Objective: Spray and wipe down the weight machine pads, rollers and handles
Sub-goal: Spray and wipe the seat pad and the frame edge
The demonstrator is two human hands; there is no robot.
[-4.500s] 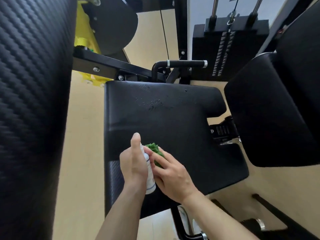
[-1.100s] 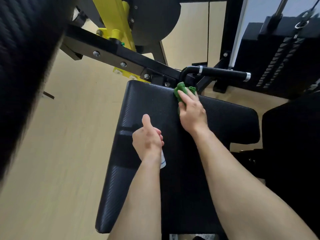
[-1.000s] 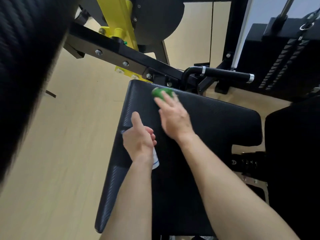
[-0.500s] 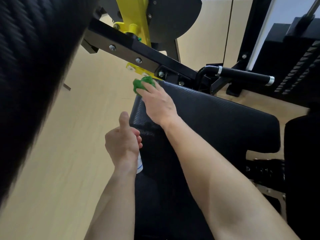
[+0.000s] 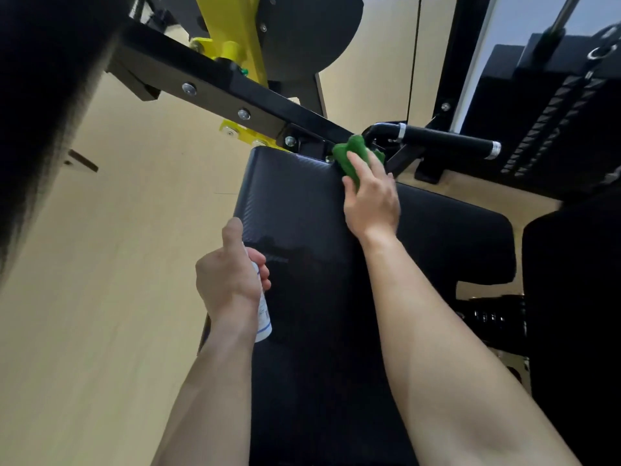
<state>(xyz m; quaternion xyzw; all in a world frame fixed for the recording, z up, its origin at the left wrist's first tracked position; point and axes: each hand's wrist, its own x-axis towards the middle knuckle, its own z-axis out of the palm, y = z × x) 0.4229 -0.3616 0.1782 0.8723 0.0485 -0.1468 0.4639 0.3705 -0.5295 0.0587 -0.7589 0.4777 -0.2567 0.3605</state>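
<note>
Two bare hands work over a black seat pad [image 5: 295,203], a broad cushion with rounded corners and a fine woven, carbon-fibre-like grain that shines faintly.

The right hand [image 5: 371,196] reaches to the pad's far edge. Its fingers lie nearly straight and close together on top of a bunched green cloth [image 5: 351,153], pressing it onto the rim, and the thumb rests along the cloth's left side. The soft, crumpled cloth bulges past the fingertips, just beside the bent root of a handle [image 5: 447,141], a black, matte-gripped bar with silvery end rings that runs off to the right.

The left hand [image 5: 228,280] is nearer, over the pad's left edge. It grips a slim white spray bottle [image 5: 263,314] with its fingers curled round the cylinder and its thumb held straight up. Only the bottle's lower end shows below the palm, ringed with a blue line; the nozzle is hidden.

Beyond the pad a square-section black steel beam [image 5: 215,85] studded with bolt heads slants from far left toward the cloth, with a glossy yellow bracket [image 5: 242,38] and a round black plate [image 5: 302,31] behind it. A weight stack [image 5: 551,105] stands at the far right. A large textured black pad [image 5: 33,95] fills the left edge, blurred. The floor [image 5: 100,264] is pale, smooth wood.
</note>
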